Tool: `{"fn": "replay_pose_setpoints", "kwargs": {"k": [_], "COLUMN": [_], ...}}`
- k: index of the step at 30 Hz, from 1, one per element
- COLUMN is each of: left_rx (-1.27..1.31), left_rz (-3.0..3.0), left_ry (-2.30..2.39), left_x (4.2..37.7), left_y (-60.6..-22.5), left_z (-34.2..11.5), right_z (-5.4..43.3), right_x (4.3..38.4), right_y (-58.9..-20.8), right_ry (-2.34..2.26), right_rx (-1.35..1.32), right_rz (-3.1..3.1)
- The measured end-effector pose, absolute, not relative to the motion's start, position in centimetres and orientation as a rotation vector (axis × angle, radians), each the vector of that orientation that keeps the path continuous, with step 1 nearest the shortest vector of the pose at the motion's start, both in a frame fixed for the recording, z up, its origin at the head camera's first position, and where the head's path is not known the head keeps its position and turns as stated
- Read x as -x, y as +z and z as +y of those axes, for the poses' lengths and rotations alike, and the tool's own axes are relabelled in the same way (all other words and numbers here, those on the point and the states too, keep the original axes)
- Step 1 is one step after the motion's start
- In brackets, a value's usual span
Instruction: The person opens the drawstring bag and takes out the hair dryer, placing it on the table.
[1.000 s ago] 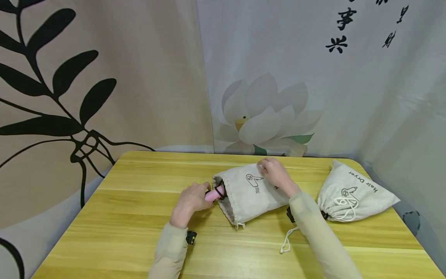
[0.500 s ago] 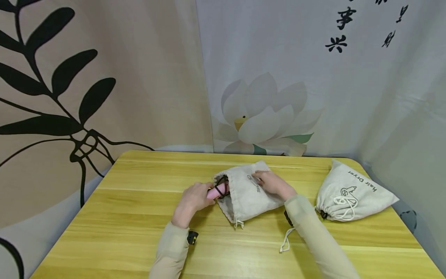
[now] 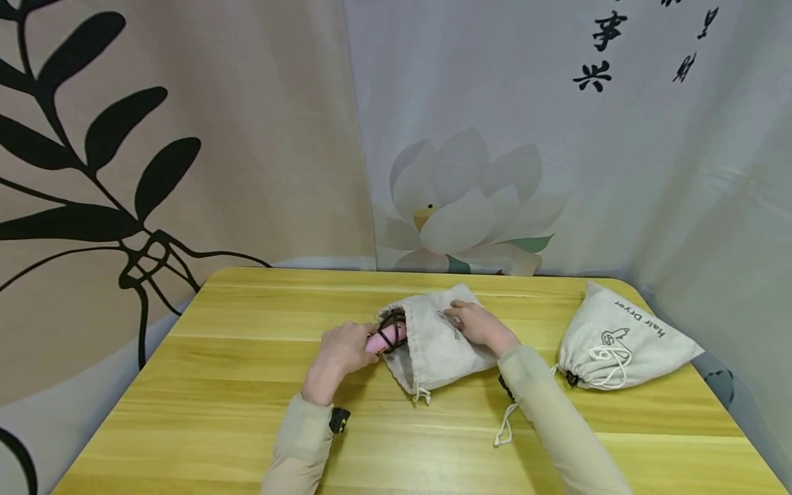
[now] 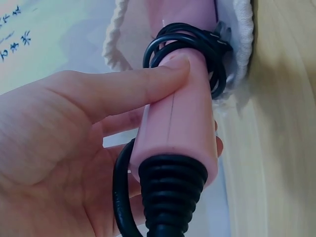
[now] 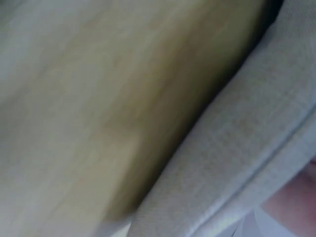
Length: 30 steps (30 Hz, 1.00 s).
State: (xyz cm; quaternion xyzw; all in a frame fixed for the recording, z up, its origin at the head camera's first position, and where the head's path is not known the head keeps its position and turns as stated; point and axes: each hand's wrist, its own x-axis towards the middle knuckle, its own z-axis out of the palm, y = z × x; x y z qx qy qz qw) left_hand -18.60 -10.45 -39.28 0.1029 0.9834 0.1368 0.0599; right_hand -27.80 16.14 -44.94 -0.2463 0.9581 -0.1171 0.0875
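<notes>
My left hand (image 3: 348, 349) holds a hair dryer by its pink handle (image 4: 177, 116), thumb on top and fingers underneath. Loops of black cord (image 4: 185, 42) wrap the handle, and a ribbed black cord sleeve (image 4: 173, 185) sticks out of its end. The rest of the dryer is hidden inside a pale cloth drawstring bag (image 3: 436, 354), whose mouth faces left. My right hand (image 3: 482, 324) grips the bag's upper side near its printed picture. Bag cloth (image 5: 242, 128) fills much of the right wrist view, which shows only a sliver of that hand.
A second cloth bag (image 3: 625, 337), printed "Hair Dryer" and drawn closed with white cord, lies at the right of the yellow wooden table (image 3: 247, 385). A loose white drawstring (image 3: 506, 426) lies near my right forearm. Printed curtains (image 3: 297, 137) hang behind the table.
My right hand has moved left and slightly nearer along the bag. The bag has bunched and its right end has shifted left. More of the cord-wrapped handle shows at the mouth.
</notes>
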Motion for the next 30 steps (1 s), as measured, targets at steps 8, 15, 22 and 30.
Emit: {"fn": "replay_pose_setpoints", "kwargs": {"k": [8,15,22,30], "left_rx": [-0.304,-0.306,-0.311,-0.294], "left_rz": [2.984,2.983,2.979,2.965], "left_ry": [0.362,0.366,0.382,0.406], "left_x": [18.3,18.0,17.6,17.2], "left_y": [-38.6,-38.3,-38.1,-37.6], "left_z": [-10.7,-11.1,-11.5,-12.0], "right_z": [16.0,16.0,16.0,15.9], "right_x": [27.8,27.9,27.7,27.8], "right_y": [-44.8,-45.0,-45.1,-45.3], "right_ry": [-0.354,-0.366,-0.394,-0.400], "right_rx": [0.693,0.711,0.710,0.763], "right_rz": [2.860,2.879,2.884,2.910]}}
